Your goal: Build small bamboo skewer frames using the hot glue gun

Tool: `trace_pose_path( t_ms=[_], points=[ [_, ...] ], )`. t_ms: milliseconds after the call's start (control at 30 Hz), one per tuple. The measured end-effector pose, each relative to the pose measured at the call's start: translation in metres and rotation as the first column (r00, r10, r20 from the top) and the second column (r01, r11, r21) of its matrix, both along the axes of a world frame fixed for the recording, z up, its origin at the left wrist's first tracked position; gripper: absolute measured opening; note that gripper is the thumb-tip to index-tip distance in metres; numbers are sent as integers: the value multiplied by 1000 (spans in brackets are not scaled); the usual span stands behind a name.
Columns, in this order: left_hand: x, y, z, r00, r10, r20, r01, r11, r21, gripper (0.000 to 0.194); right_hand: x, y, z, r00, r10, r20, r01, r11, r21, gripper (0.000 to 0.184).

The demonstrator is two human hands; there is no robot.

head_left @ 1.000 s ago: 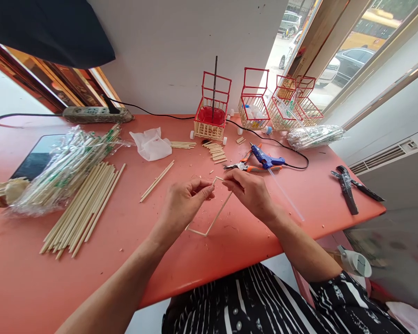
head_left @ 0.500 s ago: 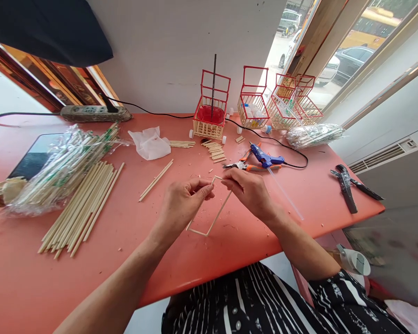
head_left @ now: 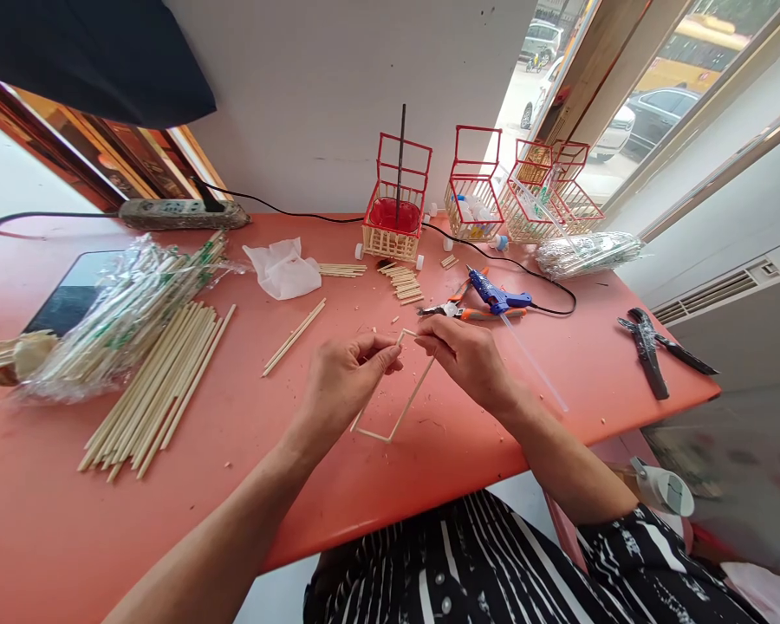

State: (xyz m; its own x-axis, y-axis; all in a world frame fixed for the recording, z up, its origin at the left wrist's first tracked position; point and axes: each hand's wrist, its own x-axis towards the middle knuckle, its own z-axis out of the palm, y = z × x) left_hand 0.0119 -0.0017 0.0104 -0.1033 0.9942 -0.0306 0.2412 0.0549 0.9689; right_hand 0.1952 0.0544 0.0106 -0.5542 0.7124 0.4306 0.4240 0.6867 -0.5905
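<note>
Between my two hands is a rectangular frame of thin wooden sticks (head_left: pixel 411 400), its near short side low over the table. My left hand (head_left: pixel 354 368) pinches the far left corner of the frame, and my right hand (head_left: pixel 458 351) pinches the far right corner. Both sets of fingertips are closed and nearly meet. Just beyond my right hand lie orange-handled pliers (head_left: pixel 484 315) and a blue hot glue gun (head_left: pixel 499 295) with a clear glue stick (head_left: pixel 536 366) trailing from its back. Two loose sticks (head_left: pixel 294 338) rest to the left of my left hand.
On the left are a pile of sticks (head_left: pixel 159 390) and a plastic-wrapped bundle (head_left: pixel 130 312). Short cut pieces (head_left: pixel 403 282) lie ahead, before a small red-trimmed stick cart (head_left: pixel 393 238). More carts (head_left: pixel 473 208) stand at the back right. Black-handled cutters (head_left: pixel 648 351) lie near the right edge.
The view has shifted very slightly. Both hands keep their pinch on the stick frame, which stays in nearly the same pose.
</note>
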Motion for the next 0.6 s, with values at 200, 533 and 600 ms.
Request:
trace_pose_path(
  t_ms=[200, 533, 600],
  points=[
    [-1, 0, -1, 1000, -10, -11, 10, 1000, 2, 17, 1, 0, -1, 1000, 5, 23, -6, 1000, 5, 17],
    [3, -3, -1, 999, 32, -43, -31, 999, 29, 41, 0, 2, -4, 999, -21, 26, 20, 998, 56, 15],
    [5, -4, 1, 995, 48, -83, -44, 998, 49, 43, 0, 2, -4, 1000, -18, 24, 17, 999, 45, 15]
  ],
)
